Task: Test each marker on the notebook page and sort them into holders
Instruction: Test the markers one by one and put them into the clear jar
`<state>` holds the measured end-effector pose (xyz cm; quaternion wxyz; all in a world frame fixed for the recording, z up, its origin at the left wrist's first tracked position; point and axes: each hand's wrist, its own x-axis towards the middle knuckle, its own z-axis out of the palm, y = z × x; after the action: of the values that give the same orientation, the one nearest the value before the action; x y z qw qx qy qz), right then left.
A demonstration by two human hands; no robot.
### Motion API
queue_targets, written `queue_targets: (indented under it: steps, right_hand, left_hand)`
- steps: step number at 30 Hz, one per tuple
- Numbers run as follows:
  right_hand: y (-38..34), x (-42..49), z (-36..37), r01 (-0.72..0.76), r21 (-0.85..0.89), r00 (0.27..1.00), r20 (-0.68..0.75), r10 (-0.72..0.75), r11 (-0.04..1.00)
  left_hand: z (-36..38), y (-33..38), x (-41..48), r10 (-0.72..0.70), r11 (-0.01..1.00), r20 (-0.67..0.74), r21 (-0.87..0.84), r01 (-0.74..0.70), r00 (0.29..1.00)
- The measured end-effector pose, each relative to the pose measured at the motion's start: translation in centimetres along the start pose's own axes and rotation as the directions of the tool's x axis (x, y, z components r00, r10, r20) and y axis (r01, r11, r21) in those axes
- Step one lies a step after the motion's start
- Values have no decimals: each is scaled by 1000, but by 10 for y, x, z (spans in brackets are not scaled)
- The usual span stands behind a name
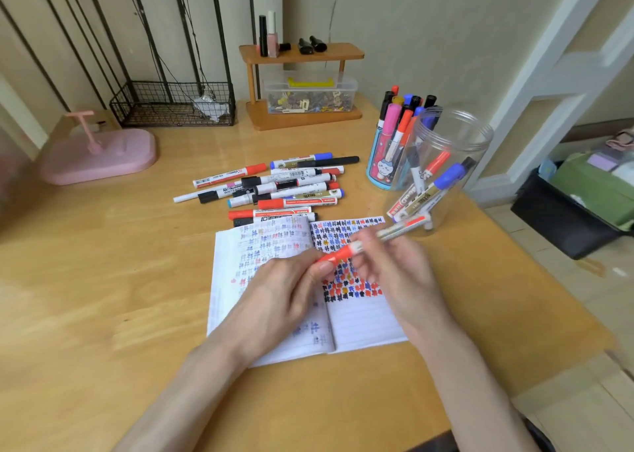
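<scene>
Head | L hand [291, 280] + R hand [394, 266] grip red marker [343, 252] over notebook [363, 317]

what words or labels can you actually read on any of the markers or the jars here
"WHITEBOARD" on a white marker in the loose pile on the table.
"MARKER" on a red-capped marker near the front of the pile.
"MARKER" again, fainter, on the red marker just above the notebook.
Print on the markers in the clear jar is too blurred to read.
Barcodes and other small print: unreadable.

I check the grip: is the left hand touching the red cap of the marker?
Touching. The head view shows the left hand fingertips closed on the red cap, no gap visible.
</scene>
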<state>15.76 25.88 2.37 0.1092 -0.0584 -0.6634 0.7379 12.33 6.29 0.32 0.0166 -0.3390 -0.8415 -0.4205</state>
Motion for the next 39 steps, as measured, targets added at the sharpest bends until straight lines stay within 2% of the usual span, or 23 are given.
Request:
queue_targets:
  steps: [2, 4, 7, 12, 16, 19, 24, 28, 39]
  right_hand:
    - [-9, 6, -19, 9, 102, 991, -136, 5, 995]
    - [-17, 8, -35, 33, 46, 981, -193, -23, 998]
    - [-16, 3, -31, -6, -37, 987, -160, 0, 999]
    - [1, -14, -6, -13, -97, 993, -114, 2, 995]
    - [20, -20, 4, -15, -149, 995, -98, 0, 989]
    - [28, -21, 6, 3, -186, 994, -107, -23, 982]
    - [37, -25, 7, 54, -281, 989, -117, -90, 958]
    - [39, -26, 7, 54, -283, 988, -123, -92, 957]
    - [38, -28, 8, 67, -309, 991, -90, -99, 949]
  left_hand:
    - [-8, -10, -4, -44, 998, -15, -37, 43, 999]
    - [-14, -18, -4, -82, 995, -56, -60, 79, 995]
    - [-13, -12, 1, -71, 996, -78, -61, 66, 994]
    - [-6, -6, -1, -53, 996, -6, -69, 52, 999]
    - [-5, -15, -1, -86, 996, 11, 18, 86, 996]
    - [-5, -23, 0, -112, 991, 24, 79, 109, 993]
    - [-4, -26, 1, -129, 991, 30, 50, 128, 991]
    - [-1, -27, -1, -111, 990, 10, 85, 109, 994]
    - [0, -25, 1, -82, 996, -46, 31, 84, 996]
